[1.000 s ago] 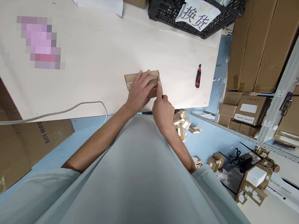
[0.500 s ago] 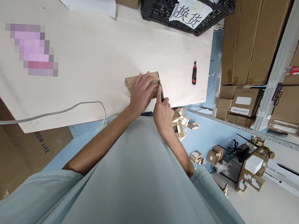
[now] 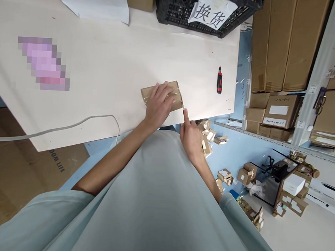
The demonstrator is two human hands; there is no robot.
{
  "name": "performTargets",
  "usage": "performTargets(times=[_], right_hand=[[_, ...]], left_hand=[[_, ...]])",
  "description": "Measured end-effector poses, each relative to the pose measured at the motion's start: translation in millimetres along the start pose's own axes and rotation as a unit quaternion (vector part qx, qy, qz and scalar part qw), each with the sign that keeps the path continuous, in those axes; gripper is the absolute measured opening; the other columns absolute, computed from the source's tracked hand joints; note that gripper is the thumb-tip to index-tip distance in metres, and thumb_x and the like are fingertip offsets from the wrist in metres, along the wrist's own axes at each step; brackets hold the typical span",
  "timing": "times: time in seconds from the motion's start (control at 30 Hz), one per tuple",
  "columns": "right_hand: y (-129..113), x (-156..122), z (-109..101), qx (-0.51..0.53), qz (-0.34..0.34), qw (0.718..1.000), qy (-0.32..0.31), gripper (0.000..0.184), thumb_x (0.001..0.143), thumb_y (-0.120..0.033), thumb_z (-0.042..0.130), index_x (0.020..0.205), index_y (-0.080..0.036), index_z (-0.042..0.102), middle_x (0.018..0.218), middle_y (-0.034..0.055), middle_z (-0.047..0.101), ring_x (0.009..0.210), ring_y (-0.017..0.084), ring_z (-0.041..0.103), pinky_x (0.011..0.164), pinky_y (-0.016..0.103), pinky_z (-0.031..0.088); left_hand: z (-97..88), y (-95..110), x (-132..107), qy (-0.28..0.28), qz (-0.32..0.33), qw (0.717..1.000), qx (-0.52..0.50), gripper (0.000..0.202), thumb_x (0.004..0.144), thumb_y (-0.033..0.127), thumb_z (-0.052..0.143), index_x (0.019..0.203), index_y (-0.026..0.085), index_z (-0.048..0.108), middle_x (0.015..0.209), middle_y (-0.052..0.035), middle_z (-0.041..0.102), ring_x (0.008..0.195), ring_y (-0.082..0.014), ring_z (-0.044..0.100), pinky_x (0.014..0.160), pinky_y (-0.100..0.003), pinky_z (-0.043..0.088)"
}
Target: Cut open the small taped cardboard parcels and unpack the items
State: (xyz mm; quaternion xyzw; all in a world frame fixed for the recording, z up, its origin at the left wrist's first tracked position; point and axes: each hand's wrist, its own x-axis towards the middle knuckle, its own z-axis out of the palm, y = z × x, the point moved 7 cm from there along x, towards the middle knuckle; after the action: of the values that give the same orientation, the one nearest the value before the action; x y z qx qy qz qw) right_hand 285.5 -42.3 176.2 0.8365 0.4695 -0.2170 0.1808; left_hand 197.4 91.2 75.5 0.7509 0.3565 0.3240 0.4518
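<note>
Near the worktop's (image 3: 103,62) front edge, a small cardboard box (image 3: 178,98) is lying under the left hand (image 3: 159,102).
That hand is pressing flat, fingers spread apart; the right hand (image 3: 191,134) is pointing its index finger at the box's near corner, other fingers curling, around what I cannot tell. A utility knife (image 3: 219,80) is lying well apart.

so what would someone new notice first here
The left hand lies spread on a small brown cardboard box wrapped in clear tape near the front edge of the pale wooden table, while the right hand pinches a thin tool at the box's right corner. A red and black utility knife lies further right, and a black plastic crate with a white paper sign sits at the table's far edge.
</note>
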Motion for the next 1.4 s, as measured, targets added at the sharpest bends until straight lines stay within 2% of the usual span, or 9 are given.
performTargets(times=[0.17, 0.27, 0.37, 0.5, 0.63, 0.8, 0.93, 1.2, 1.4], right_hand=[[39, 10, -9, 0.172, -0.060, 0.979, 0.089, 0.069, 0.119, -0.034, 0.032, 0.188, -0.027, 0.029, 0.135, 0.0155, 0.082, 0.114, 0.032, 0.080, 0.098, 0.043, 0.066], [62, 47, 0, 0.269, -0.069, 0.955, 0.109, 0.068, 0.118, -0.045, 0.037, 0.185, -0.030, 0.036, 0.137, 0.0134, 0.084, 0.115, 0.031, 0.083, 0.102, 0.046, 0.067], [68, 99, 22, 0.366, -0.076, 0.925, 0.076, 0.069, 0.116, -0.057, 0.044, 0.179, -0.028, 0.043, 0.129, 0.0117, 0.086, 0.089, 0.025, 0.083, 0.088, 0.041, 0.070], [47, 158, 53, 0.450, -0.107, 0.886, -0.009, 0.055, 0.114, -0.064, 0.050, 0.146, -0.022, 0.066, 0.128, 0.0104, 0.085, 0.068, 0.015, 0.075, 0.066, 0.029, 0.065], [17, 192, 80, 0.470, -0.117, 0.871, -0.078, 0.044, 0.114, -0.062, 0.058, 0.126, -0.020, 0.065, 0.106, 0.0058, 0.082, 0.065, 0.014, 0.076, 0.057, 0.025, 0.059], [-16, 201, 97, 0.479, -0.140, 0.857, -0.130, 0.039, 0.115, -0.062, 0.060, 0.119, -0.023, 0.061, 0.098, 0.0011, 0.076, 0.065, 0.013, 0.077, 0.057, 0.024, 0.058], [-21, 187, 88, 0.473, -0.145, 0.859, -0.132, 0.042, 0.116, -0.064, 0.055, 0.122, -0.023, 0.060, 0.104, 0.0031, 0.077, 0.071, 0.014, 0.080, 0.061, 0.024, 0.060], [45, 154, 48, 0.421, -0.085, 0.902, -0.035, 0.041, 0.117, -0.059, 0.050, 0.130, -0.022, 0.062, 0.085, -0.0004, 0.077, 0.071, 0.018, 0.080, 0.065, 0.026, 0.060], [74, 149, 36, 0.352, -0.069, 0.933, -0.007, 0.048, 0.119, -0.059, 0.042, 0.138, -0.020, 0.062, 0.087, 0.0025, 0.079, 0.073, 0.020, 0.080, 0.070, 0.029, 0.062]], left_hand=[[-9.8, -4, -6, 0.003, 0.013, 0.999, 0.044, 0.041, 0.122, 0.054, 0.042, 0.134, 0.034, 0.076, 0.149, -0.0072, 0.076, 0.169, -0.0342, 0.051, 0.146, -0.070, 0.026], [-29.2, -12, -23, 0.020, 0.007, 0.996, 0.086, 0.041, 0.122, 0.056, 0.045, 0.137, 0.034, 0.076, 0.150, -0.0066, 0.077, 0.169, -0.0331, 0.051, 0.145, -0.070, 0.027], [-57.6, -20, -50, 0.057, -0.008, 0.991, 0.122, 0.041, 0.120, 0.058, 0.049, 0.146, 0.036, 0.073, 0.153, -0.0060, 0.077, 0.168, -0.0310, 0.052, 0.145, -0.067, 0.030], [-85.6, -26, -84, 0.104, -0.058, 0.980, 0.161, 0.046, 0.121, 0.056, 0.048, 0.156, 0.035, 0.069, 0.158, -0.0078, 0.075, 0.166, -0.0284, 0.055, 0.142, -0.059, 0.040], [-93.6, -22, -107, 0.150, -0.109, 0.964, 0.191, 0.050, 0.121, 0.056, 0.044, 0.159, 0.032, 0.067, 0.162, -0.0110, 0.072, 0.162, -0.0303, 0.059, 0.138, -0.058, 0.044], [-102.6, -13, -124, 0.215, -0.169, 0.938, 0.213, 0.058, 0.118, 0.067, 0.047, 0.160, 0.030, 0.065, 0.160, -0.0146, 0.073, 0.152, -0.0357, 0.066, 0.132, -0.063, 0.049], [-111.8, -5, -131, 0.264, -0.216, 0.922, 0.185, 0.066, 0.111, 0.075, 0.060, 0.160, 0.031, 0.064, 0.154, -0.0143, 0.075, 0.142, -0.0349, 0.072, 0.126, -0.059, 0.058], [-71.8, -33, -112, 0.241, -0.251, 0.938, 0.015, 0.080, 0.106, 0.082, 0.063, 0.166, 0.029, 0.057, 0.157, -0.0164, 0.073, 0.147, -0.0330, 0.072, 0.119, -0.055, 0.066], [-39.9, -66, -91, 0.194, -0.265, 0.941, -0.078, 0.058, 0.104, 0.066, 0.075, 0.148, 0.028, 0.072, 0.149, -0.0112, 0.077, 0.138, -0.0300, 0.075, 0.118, -0.052, 0.066]])
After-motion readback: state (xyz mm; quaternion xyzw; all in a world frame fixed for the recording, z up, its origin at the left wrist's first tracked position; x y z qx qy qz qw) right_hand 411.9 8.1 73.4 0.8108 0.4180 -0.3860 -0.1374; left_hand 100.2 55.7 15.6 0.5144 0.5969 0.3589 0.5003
